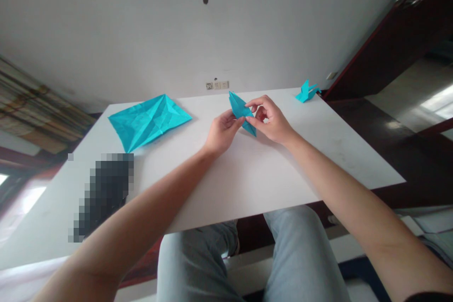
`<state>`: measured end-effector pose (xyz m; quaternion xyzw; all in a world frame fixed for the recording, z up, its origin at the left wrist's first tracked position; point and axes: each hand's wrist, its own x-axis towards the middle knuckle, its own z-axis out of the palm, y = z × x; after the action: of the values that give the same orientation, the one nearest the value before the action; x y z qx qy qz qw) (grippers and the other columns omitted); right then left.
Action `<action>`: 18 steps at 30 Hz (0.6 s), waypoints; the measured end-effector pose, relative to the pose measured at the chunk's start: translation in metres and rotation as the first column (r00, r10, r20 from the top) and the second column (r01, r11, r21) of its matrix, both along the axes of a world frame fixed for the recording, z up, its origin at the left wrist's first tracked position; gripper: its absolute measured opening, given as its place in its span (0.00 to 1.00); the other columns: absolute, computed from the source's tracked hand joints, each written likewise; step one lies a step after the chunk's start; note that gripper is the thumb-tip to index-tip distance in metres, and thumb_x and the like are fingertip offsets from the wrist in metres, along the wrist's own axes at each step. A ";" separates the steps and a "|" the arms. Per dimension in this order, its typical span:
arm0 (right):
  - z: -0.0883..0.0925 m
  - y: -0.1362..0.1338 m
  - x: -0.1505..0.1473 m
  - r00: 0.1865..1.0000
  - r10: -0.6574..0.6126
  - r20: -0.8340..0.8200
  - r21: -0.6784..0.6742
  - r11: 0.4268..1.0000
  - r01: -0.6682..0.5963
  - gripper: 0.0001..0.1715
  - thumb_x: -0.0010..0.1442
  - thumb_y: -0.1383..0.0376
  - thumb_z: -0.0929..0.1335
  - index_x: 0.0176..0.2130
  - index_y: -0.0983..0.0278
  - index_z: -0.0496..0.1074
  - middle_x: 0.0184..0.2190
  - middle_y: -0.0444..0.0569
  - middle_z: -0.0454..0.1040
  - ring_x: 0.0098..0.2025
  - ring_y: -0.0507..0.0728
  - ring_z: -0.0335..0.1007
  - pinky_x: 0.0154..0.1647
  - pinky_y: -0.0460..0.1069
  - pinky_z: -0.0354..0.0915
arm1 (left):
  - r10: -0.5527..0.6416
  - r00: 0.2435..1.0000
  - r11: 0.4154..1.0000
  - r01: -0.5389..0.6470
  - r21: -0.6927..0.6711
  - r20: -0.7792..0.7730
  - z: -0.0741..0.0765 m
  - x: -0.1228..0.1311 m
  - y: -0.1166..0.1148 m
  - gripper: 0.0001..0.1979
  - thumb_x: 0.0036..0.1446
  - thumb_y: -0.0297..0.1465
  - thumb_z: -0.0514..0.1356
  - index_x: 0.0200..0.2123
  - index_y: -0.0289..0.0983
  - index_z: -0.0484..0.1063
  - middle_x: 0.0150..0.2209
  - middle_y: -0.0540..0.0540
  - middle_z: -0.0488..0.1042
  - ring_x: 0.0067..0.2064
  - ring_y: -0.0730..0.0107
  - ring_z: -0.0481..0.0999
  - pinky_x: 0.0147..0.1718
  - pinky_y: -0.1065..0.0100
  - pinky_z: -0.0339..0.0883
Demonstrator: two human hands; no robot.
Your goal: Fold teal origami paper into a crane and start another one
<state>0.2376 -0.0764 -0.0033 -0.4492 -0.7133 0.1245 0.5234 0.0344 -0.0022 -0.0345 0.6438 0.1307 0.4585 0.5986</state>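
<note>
Between my two hands, just over the table's middle, is a small folded turquoise paper [239, 106], long and pointed at both ends. My left hand [222, 131] pinches its left side, thumb in front and fingers behind. On the right edge, my right hand [272, 120] grips the paper between thumb and index finger, the other fingers curled. A larger creased sheet of turquoise paper [150, 119] lies unfolded to the left of my hands. At the far right corner stands a finished turquoise paper crane [306, 92].
The white table [226, 188] meets a grey wall with power sockets [217, 85]. A dark pixelated object [106, 193] lies on the left, close to my left forearm. My knees are under the near edge. A striped curtain [31, 104] hangs at left.
</note>
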 end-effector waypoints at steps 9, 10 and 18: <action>0.002 -0.002 -0.001 0.998 -0.039 -0.046 -0.069 0.997 0.036 0.27 0.70 0.46 0.81 0.59 0.52 0.75 0.52 0.48 0.77 0.33 0.53 0.68 0.34 0.53 0.74 | 0.015 1.000 0.999 -0.014 -0.052 0.008 -0.001 0.000 -0.002 0.36 0.62 0.61 0.81 0.57 0.40 0.82 0.50 0.40 0.92 0.52 0.57 0.92 0.59 0.57 0.85; 0.003 -0.002 -0.001 0.999 -0.038 -0.038 -0.065 0.997 0.036 0.26 0.70 0.46 0.81 0.58 0.53 0.76 0.52 0.48 0.77 0.34 0.53 0.69 0.34 0.53 0.74 | 0.014 1.000 0.999 -0.014 -0.051 0.010 -0.001 0.000 -0.001 0.36 0.61 0.61 0.81 0.57 0.40 0.82 0.50 0.41 0.92 0.52 0.57 0.92 0.59 0.57 0.85; 0.005 -0.004 -0.002 0.999 -0.042 -0.018 -0.050 0.998 0.041 0.26 0.71 0.46 0.81 0.59 0.52 0.76 0.53 0.49 0.77 0.34 0.54 0.70 0.34 0.53 0.75 | 0.018 1.000 0.999 -0.018 -0.041 0.008 0.000 0.001 -0.001 0.36 0.61 0.62 0.80 0.55 0.40 0.82 0.50 0.41 0.92 0.50 0.59 0.92 0.58 0.58 0.85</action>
<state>0.2354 -0.0800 0.0014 -0.4754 -0.6955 0.1356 0.5215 0.0353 -0.0032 -0.0349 0.6281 0.1433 0.4637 0.6082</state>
